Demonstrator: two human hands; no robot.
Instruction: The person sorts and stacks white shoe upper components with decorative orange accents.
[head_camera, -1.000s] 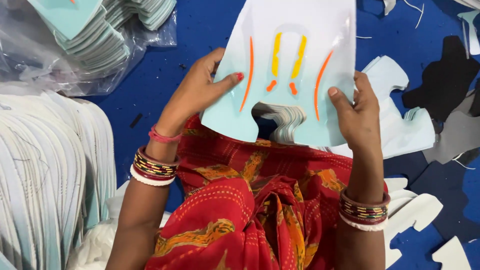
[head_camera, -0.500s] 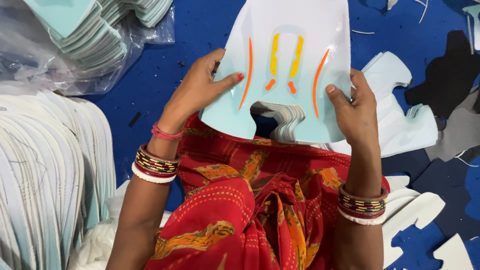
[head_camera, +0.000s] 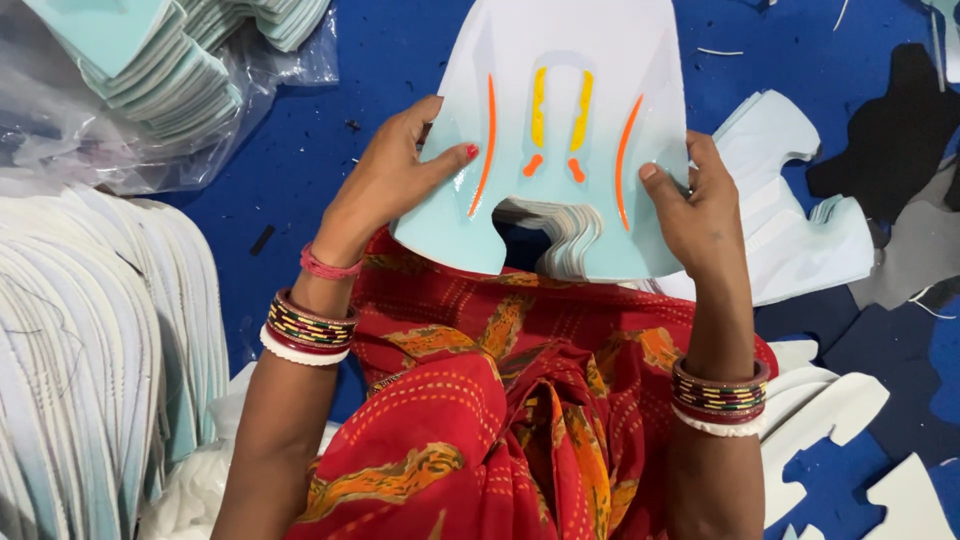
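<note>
Both hands up in front of the person, holding one pale blue cut panel (head_camera: 560, 140) between them. Left hand (head_camera: 385, 185) grips its left edge, thumb pressed flat on the front face near an orange stripe, fingers hidden behind. Right hand (head_camera: 700, 205) grips the right edge the same way, thumb on front. Panel stands roughly upright, notch at the bottom, orange and yellow stripes facing the person. Just behind the notch, below and between the hands, a stack of like panels (head_camera: 555, 235) shows. Under the wrists, red patterned cloth (head_camera: 520, 400) over the lap. Left of the left hand: bagged light blue pieces (head_camera: 150, 70) and a white fanned pile (head_camera: 90, 350). Right of the right hand: white cut pieces (head_camera: 800, 220) on blue floor (head_camera: 360, 60).
</note>
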